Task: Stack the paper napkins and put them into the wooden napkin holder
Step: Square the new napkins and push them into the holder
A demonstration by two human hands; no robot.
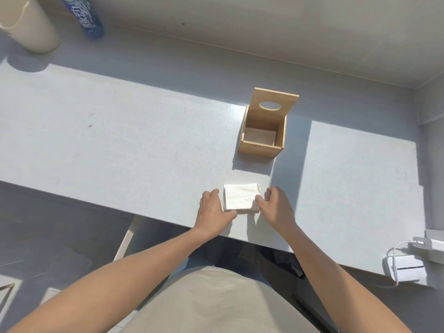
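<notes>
A small stack of white paper napkins lies flat near the front edge of the pale grey table. My left hand rests against the stack's left side, fingers curled at its edge. My right hand touches the right side, thumb on the top sheet. Both hands bracket the stack without lifting it. Beyond it stands the wooden napkin holder, a square box whose lid with an oval hole is tilted up at the back. A pale sheet shows on its floor.
A cream cylindrical container and a blue-labelled bottle stand at the far left by the wall. A white charger with a cable hangs at the right below the table edge. A chair frame shows under the table.
</notes>
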